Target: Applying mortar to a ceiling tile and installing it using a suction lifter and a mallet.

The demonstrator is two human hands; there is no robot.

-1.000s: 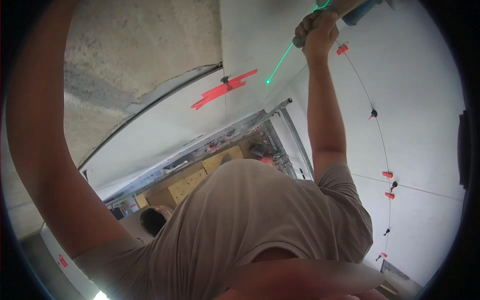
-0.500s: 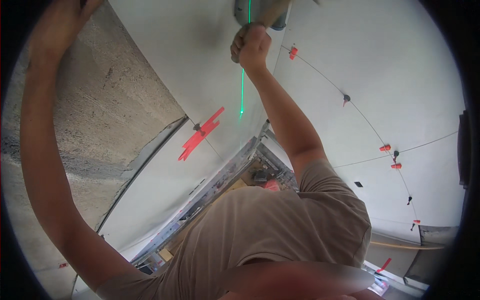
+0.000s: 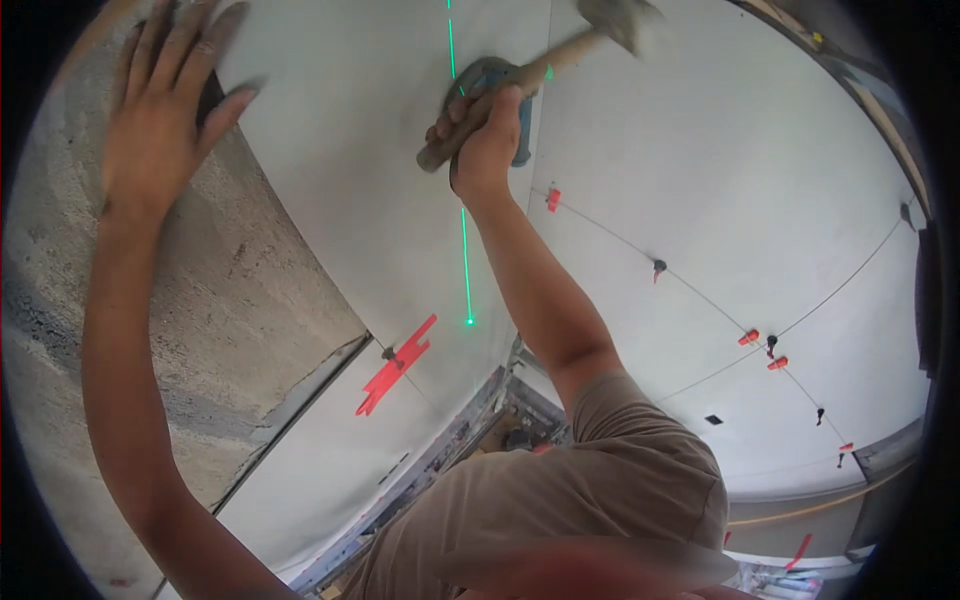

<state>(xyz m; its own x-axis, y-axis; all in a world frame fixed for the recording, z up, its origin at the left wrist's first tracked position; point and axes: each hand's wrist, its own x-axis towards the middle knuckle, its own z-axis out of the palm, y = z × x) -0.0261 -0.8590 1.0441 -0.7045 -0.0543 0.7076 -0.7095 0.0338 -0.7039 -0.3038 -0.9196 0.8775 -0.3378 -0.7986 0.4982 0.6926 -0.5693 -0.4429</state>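
My right hand (image 3: 487,150) is closed round the wooden handle of a hammer (image 3: 562,57) in front of the white panel. The hammer's head, at the upper right end of the handle, is blurred by motion. Just behind the hand and handle sits a blue-grey object (image 3: 522,140), partly hidden, against the panel; its kind is unclear. My left hand (image 3: 155,140) is raised at the upper left with its fingers spread, holding nothing. It lies over the rough concrete surface (image 3: 240,260), near the edge of the white panel (image 3: 330,180); whether the palm presses on it is hidden.
A green laser line (image 3: 466,265) runs down the panel. Red tape (image 3: 397,365) and a small dark clip (image 3: 390,355) mark a seam lower down. On the right panel (image 3: 680,130), thin joints carry several dark clips (image 3: 659,266) and red tabs (image 3: 748,338).
The view has shifted, so panels, tape and laser end sit lower. My left hand's spread fingers and the hammer's head have come into sight. The right hand still grips the handle.
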